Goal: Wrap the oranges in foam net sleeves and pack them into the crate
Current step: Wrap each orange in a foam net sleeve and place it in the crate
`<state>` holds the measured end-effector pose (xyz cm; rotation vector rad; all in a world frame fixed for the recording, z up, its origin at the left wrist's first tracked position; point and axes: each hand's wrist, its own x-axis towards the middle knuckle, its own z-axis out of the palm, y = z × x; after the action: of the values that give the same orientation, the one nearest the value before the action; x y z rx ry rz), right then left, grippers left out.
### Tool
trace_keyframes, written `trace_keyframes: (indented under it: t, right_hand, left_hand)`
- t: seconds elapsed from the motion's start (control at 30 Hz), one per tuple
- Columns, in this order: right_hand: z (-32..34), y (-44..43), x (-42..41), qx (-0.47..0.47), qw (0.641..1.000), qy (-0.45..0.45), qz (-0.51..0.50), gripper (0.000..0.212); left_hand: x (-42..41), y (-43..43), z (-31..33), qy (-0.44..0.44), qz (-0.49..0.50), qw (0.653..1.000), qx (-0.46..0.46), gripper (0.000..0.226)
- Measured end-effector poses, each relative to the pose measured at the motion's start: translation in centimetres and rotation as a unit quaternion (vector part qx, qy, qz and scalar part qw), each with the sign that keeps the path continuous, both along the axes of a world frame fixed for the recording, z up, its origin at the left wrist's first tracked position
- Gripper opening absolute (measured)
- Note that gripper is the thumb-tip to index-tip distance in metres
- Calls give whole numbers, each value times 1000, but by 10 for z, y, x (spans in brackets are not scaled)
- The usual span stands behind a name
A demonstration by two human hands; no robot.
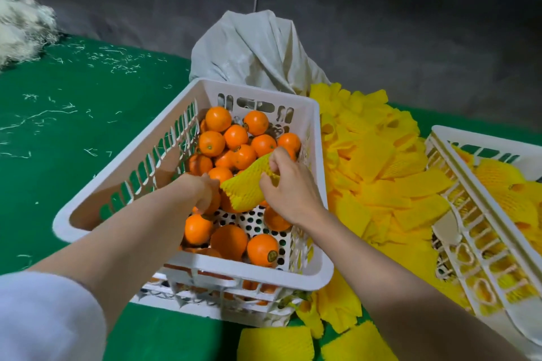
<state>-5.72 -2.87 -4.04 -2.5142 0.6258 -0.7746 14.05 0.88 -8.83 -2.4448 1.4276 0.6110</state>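
Pinching a yellow foam sleeve (245,189) at its rim, the right hand (290,187) hangs over the white crate (187,91) while the left hand (205,192) curls round an orange (216,204) inside, and a collapsed sleeve mouth could snag the fruit.

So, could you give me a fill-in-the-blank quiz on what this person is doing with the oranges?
1. The right hand pinches a foam net sleeve coloured ____.
2. The left hand grips an orange inside the ____ crate.
3. The pile of spare sleeves lies on that crate's ____ side.
4. The crate stands on a ____ surface.
Missing words: yellow; white; right; green.
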Motion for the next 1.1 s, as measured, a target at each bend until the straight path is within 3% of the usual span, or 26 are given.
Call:
trace_keyframes:
  t: [0.1,0.2,0.23,0.3,0.33,0.4,0.43,0.53,0.63,0.73,0.87,1.0,1.1]
  right_hand:
    - [0,1,-3,14,1000,-23,-3,16]
    - [5,2,-4,53,997,-58,-1,10]
    - [9,1,-4,89,993,-75,-2,12]
    - [19,-1,-8,193,975,-111,-1,14]
    - [24,-3,-12,251,959,-130,6,15]
    - [32,-9,-27,351,921,-168,30,22]
    - [36,-11,-36,379,907,-178,43,25]
    - [46,-13,-65,459,863,-194,86,26]
    - [54,-12,-91,524,819,-203,114,24]
    - [54,-9,-114,521,825,-186,118,23]
    - [47,-11,-141,468,858,-191,87,26]
    - [40,-20,-171,252,951,-177,5,24]
    - [33,-27,-190,168,963,-206,-39,18]
  left_hand:
    - [-3,9,-2,16,15,1000,10,61]
    - [4,3,13,89,65,986,-123,38]
    - [6,3,21,176,121,958,-193,33]
    - [-1,4,40,407,213,833,-308,42]
    - [-9,6,52,493,223,769,-341,47]
    - [-30,9,70,593,204,688,-365,62]
    - [-42,10,77,622,199,660,-371,72]
    - [-84,9,91,658,210,620,-372,84]
    - [-129,4,98,694,219,585,-358,66]
    - [-171,-6,103,710,223,551,-378,46]
    - [-215,-14,106,739,264,510,-352,26]
    - [-249,-21,95,732,270,498,-379,28]
    - [-271,-26,88,717,258,501,-411,25]
